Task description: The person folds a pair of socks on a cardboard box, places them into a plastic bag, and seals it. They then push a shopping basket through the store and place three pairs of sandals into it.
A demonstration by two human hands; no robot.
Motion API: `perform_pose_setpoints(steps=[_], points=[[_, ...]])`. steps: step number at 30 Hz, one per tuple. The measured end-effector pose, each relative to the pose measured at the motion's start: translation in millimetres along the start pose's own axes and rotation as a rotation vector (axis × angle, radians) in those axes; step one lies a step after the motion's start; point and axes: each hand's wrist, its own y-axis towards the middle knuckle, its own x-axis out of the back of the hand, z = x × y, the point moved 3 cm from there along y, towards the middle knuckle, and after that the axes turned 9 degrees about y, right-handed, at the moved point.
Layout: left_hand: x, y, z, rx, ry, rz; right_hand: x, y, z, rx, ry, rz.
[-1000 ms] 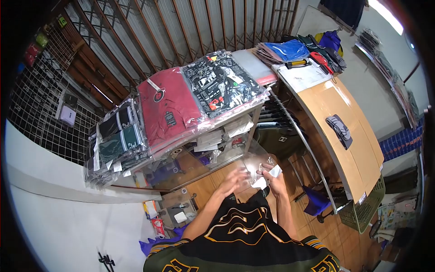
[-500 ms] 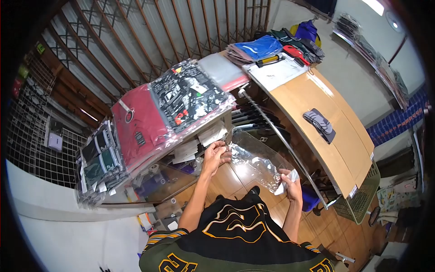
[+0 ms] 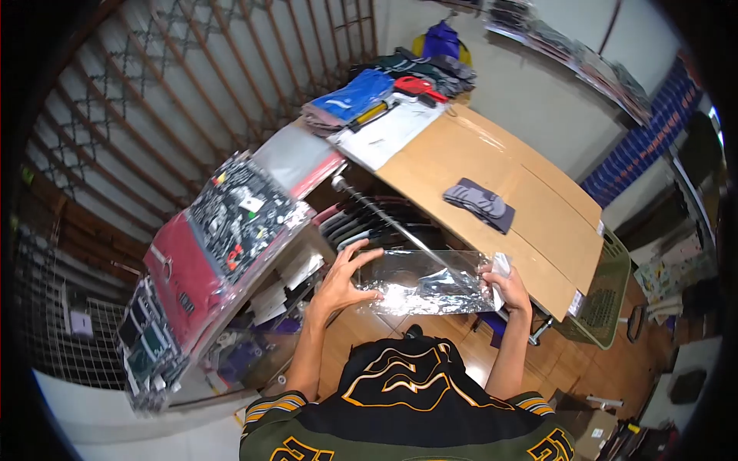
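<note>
A clear plastic bag (image 3: 430,284) is stretched flat between my two hands, glossy with reflections. My right hand (image 3: 509,288) pinches its right end, where a whitish strip (image 3: 501,265) sticks up by the fingers. At the other end my left hand (image 3: 346,280) is spread, thumb and fingers apart around the bag's left edge. Through the film part of a metal rail and the tiled floor show. Beyond the bag, a folded grey knitted item (image 3: 480,204) lies on the brown board tabletop (image 3: 538,223).
Plastic-wrapped clothes, including a red shirt (image 3: 188,269) and a black patterned one (image 3: 250,211), cover the left counter. A metal rail (image 3: 392,219) runs above hanging garments. Blue packets (image 3: 354,96) and a red-handled object (image 3: 420,89) lie at the back. A green basket (image 3: 603,300) stands right.
My view has turned right, so the counter and board appear further left. My left hand has opened its fingers, and the bag is now held more level and stretched wider.
</note>
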Motion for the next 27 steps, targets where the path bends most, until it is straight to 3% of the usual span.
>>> perform_pose_setpoints(steps=[2, 6, 11, 16, 19, 22, 27], points=[[-18.2, 13.0, -0.9, -0.044, -0.054, 0.08, 14.6, 2.4, 9.3, -0.016, 0.043, 0.003], [-42.8, 38.2, -13.9, 0.001, -0.111, 0.0, 61.3, 20.1, 3.5, -0.087, 0.193, -0.035], [-55.5, 64.0, -12.7, 0.039, -0.139, -0.28, 67.1, 36.3, 22.9, 0.134, 0.603, -0.081], [-64.5, 86.1, -0.4, 0.201, -0.014, -0.535, 67.1, 67.5, 23.8, 0.238, 0.116, -0.391], [-75.8, 108.2, 11.1, 0.2, 0.07, -0.534, 56.6, 96.5, 20.3, 0.438, -0.235, -0.493], [-85.9, 139.8, 7.7, 0.233, -0.068, -0.461, 27.9, 107.2, 50.6, 0.715, -0.887, -0.492], [-114.7, 199.8, 25.2, 0.029, -0.082, -0.345, 10.7, 151.0, 63.7, 0.545, -1.293, -0.348]])
